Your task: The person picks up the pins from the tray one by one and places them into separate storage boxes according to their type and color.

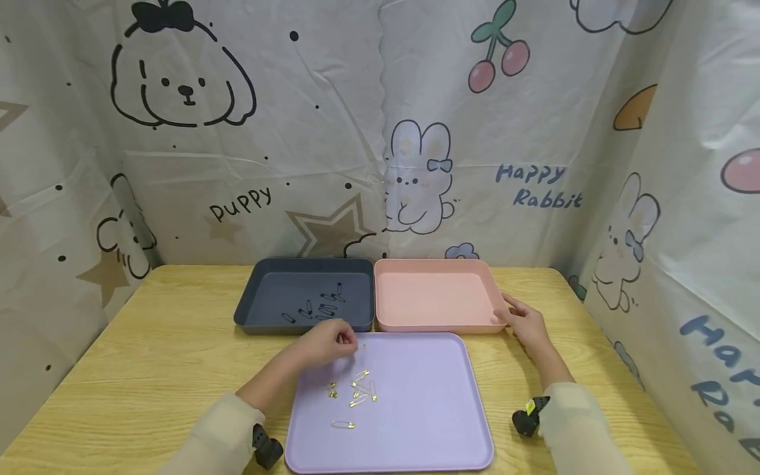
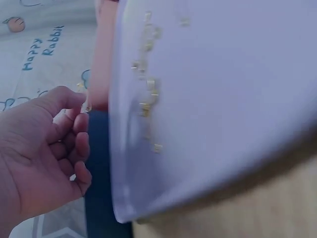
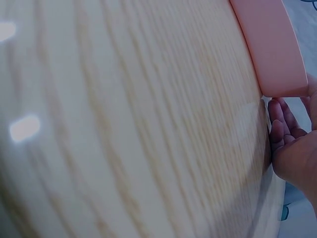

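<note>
L hand [image 1: 326, 343], ctr of head view, hangs over the upper L corner of the lilac tray [image 1: 427, 402]; thumb + index fingertips pressed together, pinching a gold safety pin [image 2: 89, 108], seen mid-L in L wrist view, mostly hidden by the fingers. Other fingers loosely curled.

R hand [image 1: 527, 324], right of ctr, grips the lower R corner of the pink tray [image 1: 436, 293], thumb over the rim, fingers outside against the wall.

Loose gold pins [image 1: 359, 400] lie in the L half of the lilac tray (lower ctr of frame): a loose group near mid-tray, a small clump [image 1: 332, 390] just L of it, and a single pin [image 1: 342, 425] below, nearer the bottom edge.

Dark blue-grey tray [image 1: 264, 293], L of ctr, sits beside the pink one w/ black safety pins [image 1: 305, 309] in its R half, approx. All 3 trays on a wood-grain table [image 1: 148, 356]. Printed cloth [image 1: 332, 132] w/ puppy, rabbit + cherry pics fills the top + both sides. Light sleeves [image 1: 220, 432], bottom L + R, each w/ a black wrist cam [image 1: 266, 446].
</note>
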`<state>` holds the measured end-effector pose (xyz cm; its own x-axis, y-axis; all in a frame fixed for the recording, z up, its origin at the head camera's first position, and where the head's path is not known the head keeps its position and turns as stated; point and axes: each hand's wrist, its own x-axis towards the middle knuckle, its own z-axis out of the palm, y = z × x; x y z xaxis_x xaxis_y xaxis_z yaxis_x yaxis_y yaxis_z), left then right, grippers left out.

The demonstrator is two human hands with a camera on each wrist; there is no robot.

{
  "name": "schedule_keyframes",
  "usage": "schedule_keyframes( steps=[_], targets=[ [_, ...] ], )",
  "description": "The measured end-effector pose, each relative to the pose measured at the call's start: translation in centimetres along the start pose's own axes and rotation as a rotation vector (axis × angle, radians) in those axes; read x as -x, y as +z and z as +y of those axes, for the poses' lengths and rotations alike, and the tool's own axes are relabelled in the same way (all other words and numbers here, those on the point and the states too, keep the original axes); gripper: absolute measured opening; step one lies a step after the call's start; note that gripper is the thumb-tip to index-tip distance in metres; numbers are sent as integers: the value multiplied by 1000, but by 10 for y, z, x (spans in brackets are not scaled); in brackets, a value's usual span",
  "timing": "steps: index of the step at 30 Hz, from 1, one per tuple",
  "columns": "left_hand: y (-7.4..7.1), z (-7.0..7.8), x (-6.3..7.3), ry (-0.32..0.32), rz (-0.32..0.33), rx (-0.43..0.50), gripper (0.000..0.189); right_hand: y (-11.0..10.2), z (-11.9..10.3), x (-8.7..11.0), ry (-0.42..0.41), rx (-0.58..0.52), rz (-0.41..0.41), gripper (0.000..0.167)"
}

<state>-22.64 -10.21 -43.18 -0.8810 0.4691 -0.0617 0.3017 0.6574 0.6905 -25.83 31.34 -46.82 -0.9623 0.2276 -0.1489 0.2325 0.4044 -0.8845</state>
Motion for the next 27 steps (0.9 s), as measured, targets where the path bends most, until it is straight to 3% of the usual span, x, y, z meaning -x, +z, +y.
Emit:
schedule_keyframes(
  steps=[9,17,27],
  targets=[
    [-13,19,-37,-12,75,95,8,0,-2,1,8,-28,9,63],
    [-11,23,-74,-34,83,87,9,1,-2,2,14,-53,17,63],
    [-2,31,-103,-58,129,123,10,1,0,1,12,-65,30,61]
  ],
)
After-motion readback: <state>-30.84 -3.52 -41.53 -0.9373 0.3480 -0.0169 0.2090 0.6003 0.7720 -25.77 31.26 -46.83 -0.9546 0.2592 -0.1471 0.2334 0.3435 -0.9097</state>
